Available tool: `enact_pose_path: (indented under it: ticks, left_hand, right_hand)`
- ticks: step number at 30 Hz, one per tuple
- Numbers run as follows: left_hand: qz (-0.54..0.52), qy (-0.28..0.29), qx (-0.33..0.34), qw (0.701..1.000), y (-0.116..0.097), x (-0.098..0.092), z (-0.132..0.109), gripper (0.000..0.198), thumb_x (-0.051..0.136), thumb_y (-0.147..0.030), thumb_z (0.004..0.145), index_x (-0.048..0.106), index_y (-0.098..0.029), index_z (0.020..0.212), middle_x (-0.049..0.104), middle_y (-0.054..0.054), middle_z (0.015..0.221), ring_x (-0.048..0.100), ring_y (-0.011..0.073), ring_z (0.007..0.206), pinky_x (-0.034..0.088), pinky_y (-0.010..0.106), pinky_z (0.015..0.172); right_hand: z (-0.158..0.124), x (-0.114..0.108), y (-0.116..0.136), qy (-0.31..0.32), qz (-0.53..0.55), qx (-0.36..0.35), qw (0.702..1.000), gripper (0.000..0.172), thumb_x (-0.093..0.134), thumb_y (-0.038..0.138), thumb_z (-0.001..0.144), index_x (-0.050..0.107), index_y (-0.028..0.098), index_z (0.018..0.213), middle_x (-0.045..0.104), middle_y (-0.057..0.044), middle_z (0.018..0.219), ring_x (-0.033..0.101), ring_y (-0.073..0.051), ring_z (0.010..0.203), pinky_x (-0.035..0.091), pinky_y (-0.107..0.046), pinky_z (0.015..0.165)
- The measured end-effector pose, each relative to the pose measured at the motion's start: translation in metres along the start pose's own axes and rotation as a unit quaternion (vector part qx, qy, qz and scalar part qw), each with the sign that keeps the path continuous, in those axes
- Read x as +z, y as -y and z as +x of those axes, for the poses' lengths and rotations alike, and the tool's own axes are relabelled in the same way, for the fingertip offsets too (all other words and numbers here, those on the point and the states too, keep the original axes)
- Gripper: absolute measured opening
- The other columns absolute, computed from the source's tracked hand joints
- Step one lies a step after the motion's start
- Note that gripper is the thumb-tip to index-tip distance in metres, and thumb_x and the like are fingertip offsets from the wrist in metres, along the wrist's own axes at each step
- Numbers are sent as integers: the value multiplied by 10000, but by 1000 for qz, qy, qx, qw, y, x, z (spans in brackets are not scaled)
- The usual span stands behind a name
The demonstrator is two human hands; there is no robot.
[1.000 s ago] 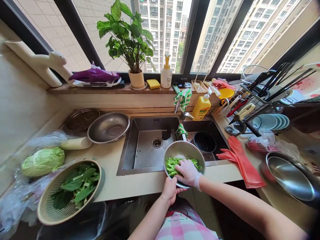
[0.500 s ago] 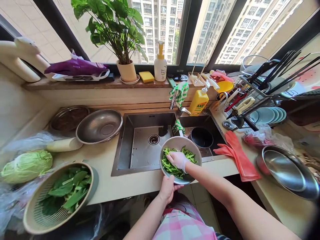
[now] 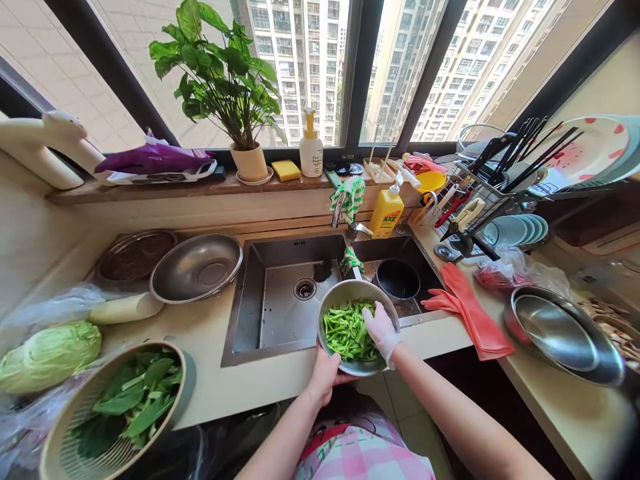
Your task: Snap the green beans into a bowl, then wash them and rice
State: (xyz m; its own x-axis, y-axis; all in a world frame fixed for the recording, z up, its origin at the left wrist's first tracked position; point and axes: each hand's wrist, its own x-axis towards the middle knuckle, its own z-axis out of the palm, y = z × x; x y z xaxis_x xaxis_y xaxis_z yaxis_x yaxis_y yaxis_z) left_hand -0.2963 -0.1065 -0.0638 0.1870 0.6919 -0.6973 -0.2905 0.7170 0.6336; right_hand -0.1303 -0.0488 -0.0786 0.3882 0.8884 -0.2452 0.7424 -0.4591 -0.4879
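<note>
A stainless steel bowl (image 3: 358, 289) is held tilted above the front edge of the sink. It holds a heap of thin-cut green vegetable strips (image 3: 347, 331). My left hand (image 3: 325, 378) grips the bowl's near rim from below. My right hand (image 3: 381, 331), in a clear plastic glove, sits at the bowl's right side with its fingertips on the green strips.
The steel sink (image 3: 285, 300) lies behind the bowl. A woven basket of leafy greens (image 3: 113, 413) and a cabbage (image 3: 47, 357) stand at the left. Pink rubber gloves (image 3: 473, 313) lie on the counter at the right, with a steel basin (image 3: 560, 337) and a dish rack beyond.
My right hand has moved from the left of the greens to the bowl's right side. The strips are heaped differently, and the view has shifted slightly.
</note>
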Motion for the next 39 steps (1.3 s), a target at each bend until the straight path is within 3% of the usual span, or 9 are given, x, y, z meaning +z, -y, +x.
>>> enact_pose_path:
  ticks: [4,10,13,16,20,25,30,35,39]
  left_hand:
    - [8,-10,-27,1000,10,11,-4,681,545,-123,698,229,-327,1266,539,73,1174,637,138,729,544,259,564]
    - [-21,0,10,1000,7,15,-7,703,521,-106,702,197,-329,1284,542,82,1152,634,126,689,541,243,551]
    - [-24,9,3,1000,8,12,-6,704,533,-119,703,201,-320,1291,563,80,1110,635,127,663,541,248,545]
    - [-21,9,-27,999,20,9,-4,674,527,-113,700,233,-283,1282,589,81,1060,633,125,621,541,254,535]
    - [-24,5,-39,999,31,8,2,600,542,-147,710,304,-234,1254,614,92,997,637,144,660,544,258,553]
    - [4,18,-12,1000,12,0,2,588,505,-91,688,326,-234,1229,627,85,966,640,156,664,553,283,571]
    - [23,12,36,999,-5,-23,-13,621,512,-66,648,326,-256,1210,608,55,1033,638,151,681,564,300,578]
    - [45,20,66,997,-4,-39,-31,610,493,-50,618,355,-241,1181,600,49,1063,634,143,695,563,283,552]
    - [50,34,66,996,8,-42,-48,594,500,-68,607,373,-213,1169,626,43,983,625,128,651,551,249,522]
  right_hand:
    - [25,11,22,75,0,23,997,579,176,545,873,527,150,1108,631,-139,1001,590,-250,890,412,-345,744]
    - [-14,5,40,116,-99,-259,954,437,339,569,838,601,253,989,602,-53,947,506,-202,915,348,-303,784]
    - [-42,6,35,106,-176,-322,924,413,401,556,817,574,246,1030,563,-77,994,469,-230,939,337,-331,783]
    - [-44,17,29,113,-227,-326,911,353,395,468,849,545,213,1042,561,-98,991,486,-232,901,346,-323,738]
    - [-20,31,29,155,-228,-322,906,310,291,353,908,551,188,942,603,-82,894,537,-194,811,348,-291,695]
    - [-11,25,51,166,-201,-250,932,391,198,377,934,543,199,976,615,-60,902,557,-171,806,354,-277,698]
    - [-35,-3,64,118,-185,-254,942,464,380,571,829,523,223,1101,549,-89,1049,511,-238,942,363,-327,781]
    - [-73,-24,40,34,-124,-251,959,374,428,403,858,497,213,1173,535,-86,1108,484,-235,1011,359,-350,851]
    - [-109,-28,22,25,-67,-322,944,287,421,268,866,544,201,1116,567,-77,1113,481,-195,1045,354,-330,904]
